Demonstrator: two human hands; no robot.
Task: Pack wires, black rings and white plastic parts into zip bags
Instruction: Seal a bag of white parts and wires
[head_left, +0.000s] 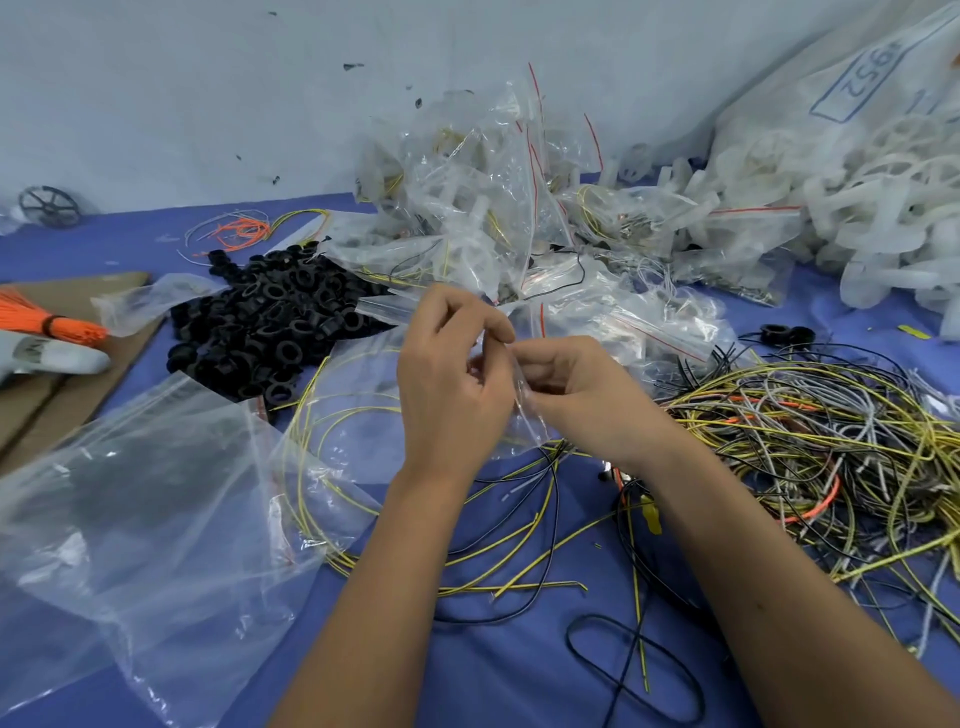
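Head view: both hands meet over the middle of the blue counter (519, 649). The left hand (457, 379) and right hand (576, 395) each pinch the top edge of a small clear zip bag (519, 421) between fingertips and thumb. Black rings (270, 322) lie heaped toward the far left, tangled wires (810, 431) near the right edge, filled zip bags (498, 218) along the far edge, and white plastic parts (857, 208) in the far right corner.

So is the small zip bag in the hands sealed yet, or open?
Cannot tell. Both hands, left and right, pinch the small zip bag at its top edge, hiding the mouth. What it contains is also unclear.
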